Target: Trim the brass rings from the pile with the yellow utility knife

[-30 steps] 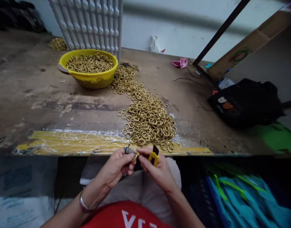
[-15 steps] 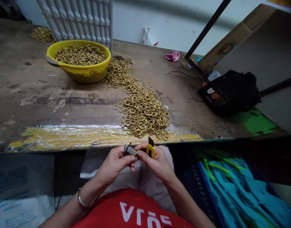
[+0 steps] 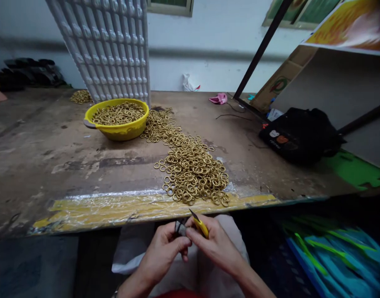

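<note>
- Two bare hands meet just in front of the table's near edge, fingertips close together.
- Right hand [image 3: 215, 243]: curled around one yellow cutter [image 3: 202, 228], its single dark blade [image 3: 194, 215] pointing up and toward the left hand.
- Left hand [image 3: 161, 250]: thumb pressed in toward one finger that wears one grey wrap [image 3: 181, 230] with a dark band; whether a ring is pinched there cannot be told.
- Beyond the hands, on one table [image 3: 258, 165], brass-coloured rings lie in three lots, each too many to count: one long heap [image 3: 194, 169] running back from the taped edge, one load [image 3: 118, 114] filling a bowl, one small heap [image 3: 81, 97] farther back.
- A few rings lie loose at the long heap's left side.
- One yellow bowl [image 3: 124, 132], touching the heap's far end; one ribbed grey panel [image 3: 109, 54] stands behind it.
- Farther right: one pink cloth [image 3: 219, 98] and one black bag [image 3: 297, 138] bearing two patches, one white, one orange.
- Below right: turquoise pieces [image 3: 329, 263], count unclear, with at least three bright green strips [image 3: 311, 253].
</note>
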A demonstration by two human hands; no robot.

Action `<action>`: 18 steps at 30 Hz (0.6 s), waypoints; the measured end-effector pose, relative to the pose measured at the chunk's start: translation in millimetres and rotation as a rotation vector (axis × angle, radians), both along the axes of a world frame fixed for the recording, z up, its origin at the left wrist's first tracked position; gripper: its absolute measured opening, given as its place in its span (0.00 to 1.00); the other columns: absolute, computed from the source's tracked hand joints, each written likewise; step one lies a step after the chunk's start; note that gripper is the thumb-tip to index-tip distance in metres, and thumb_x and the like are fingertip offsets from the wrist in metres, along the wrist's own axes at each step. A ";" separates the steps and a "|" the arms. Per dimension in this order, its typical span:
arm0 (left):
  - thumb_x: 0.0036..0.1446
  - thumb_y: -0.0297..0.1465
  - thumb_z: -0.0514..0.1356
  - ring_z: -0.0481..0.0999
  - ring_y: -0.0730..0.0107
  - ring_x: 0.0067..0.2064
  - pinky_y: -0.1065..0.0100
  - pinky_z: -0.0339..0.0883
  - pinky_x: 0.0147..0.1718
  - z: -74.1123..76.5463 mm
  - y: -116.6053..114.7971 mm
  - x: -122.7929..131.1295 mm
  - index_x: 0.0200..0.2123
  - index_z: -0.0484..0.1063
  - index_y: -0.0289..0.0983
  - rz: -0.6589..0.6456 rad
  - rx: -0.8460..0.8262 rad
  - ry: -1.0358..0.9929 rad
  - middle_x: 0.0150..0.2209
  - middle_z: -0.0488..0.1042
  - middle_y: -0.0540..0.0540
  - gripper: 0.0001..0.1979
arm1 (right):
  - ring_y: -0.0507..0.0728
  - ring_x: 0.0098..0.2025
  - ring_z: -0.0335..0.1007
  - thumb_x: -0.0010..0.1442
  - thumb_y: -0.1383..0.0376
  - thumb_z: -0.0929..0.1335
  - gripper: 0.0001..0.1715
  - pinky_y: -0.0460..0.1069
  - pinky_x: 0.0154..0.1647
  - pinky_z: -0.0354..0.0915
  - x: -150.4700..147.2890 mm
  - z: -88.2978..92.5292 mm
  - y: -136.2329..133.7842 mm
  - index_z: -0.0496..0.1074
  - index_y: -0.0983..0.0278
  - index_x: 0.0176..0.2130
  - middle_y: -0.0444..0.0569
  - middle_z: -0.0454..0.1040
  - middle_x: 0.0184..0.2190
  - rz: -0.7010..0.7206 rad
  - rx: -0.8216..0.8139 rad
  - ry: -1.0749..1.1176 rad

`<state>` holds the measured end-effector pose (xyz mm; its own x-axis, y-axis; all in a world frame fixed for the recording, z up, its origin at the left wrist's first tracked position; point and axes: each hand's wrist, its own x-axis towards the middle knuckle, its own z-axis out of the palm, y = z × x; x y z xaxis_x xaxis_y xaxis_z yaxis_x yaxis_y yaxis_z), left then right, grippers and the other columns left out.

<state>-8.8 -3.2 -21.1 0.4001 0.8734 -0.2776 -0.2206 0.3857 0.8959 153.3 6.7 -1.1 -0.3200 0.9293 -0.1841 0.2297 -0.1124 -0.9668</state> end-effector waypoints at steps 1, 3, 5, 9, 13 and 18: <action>0.51 0.34 0.66 0.67 0.75 0.24 0.72 0.66 0.25 -0.1 -0.2 1.1 0.28 0.75 0.31 0.012 -0.014 -0.024 0.24 0.69 0.49 0.10 | 0.50 0.26 0.60 0.60 0.62 0.67 0.10 0.44 0.29 0.58 0.2 -0.3 0.0 0.68 0.65 0.29 0.40 0.65 0.23 0.000 0.018 -0.021; 0.49 0.36 0.67 0.66 0.75 0.24 0.72 0.66 0.24 -1.5 -0.8 3.3 0.27 0.75 0.31 0.036 -0.053 -0.068 0.24 0.68 0.48 0.12 | 0.50 0.27 0.61 0.61 0.60 0.66 0.12 0.44 0.29 0.59 0.4 -2.4 0.0 0.68 0.64 0.29 0.41 0.66 0.23 0.001 0.039 -0.055; 0.46 0.39 0.69 0.65 0.76 0.23 0.72 0.65 0.22 -5.5 -0.8 5.3 0.26 0.75 0.32 0.054 -0.095 -0.096 0.23 0.68 0.48 0.15 | 0.51 0.27 0.62 0.61 0.58 0.66 0.14 0.45 0.29 0.60 0.4 -7.1 -0.2 0.69 0.64 0.28 0.42 0.67 0.23 0.006 0.048 -0.073; 0.39 0.45 0.72 0.64 0.76 0.19 0.72 0.64 0.18 -17.7 2.8 6.8 0.22 0.73 0.33 0.047 -0.111 -0.138 0.20 0.67 0.49 0.21 | 0.52 0.26 0.64 0.62 0.56 0.66 0.16 0.45 0.28 0.62 -0.2 -20.9 0.9 0.69 0.63 0.28 0.43 0.68 0.23 0.016 0.077 -0.041; 0.40 0.45 0.71 0.64 0.76 0.19 0.72 0.64 0.18 -18.4 5.0 6.5 0.22 0.72 0.33 0.062 -0.096 -0.119 0.19 0.67 0.49 0.21 | 0.52 0.26 0.63 0.63 0.54 0.65 0.18 0.45 0.28 0.61 0.3 -24.7 2.5 0.69 0.63 0.27 0.43 0.68 0.23 -0.003 0.115 -0.036; 0.45 0.35 0.70 0.67 0.76 0.21 0.73 0.65 0.23 -3.4 -0.2 5.6 0.24 0.75 0.31 0.069 -0.116 -0.032 0.21 0.69 0.49 0.12 | 0.51 0.27 0.58 0.64 0.54 0.64 0.20 0.45 0.28 0.57 2.1 -9.4 1.2 0.66 0.64 0.26 0.42 0.63 0.23 -0.052 0.110 -0.084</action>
<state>-3.2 -3.4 -24.4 0.3504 0.8620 -0.3664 -0.2781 0.4693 0.8381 155.4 7.9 -10.6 -0.2589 0.9603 -0.1041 0.3070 -0.0204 -0.9515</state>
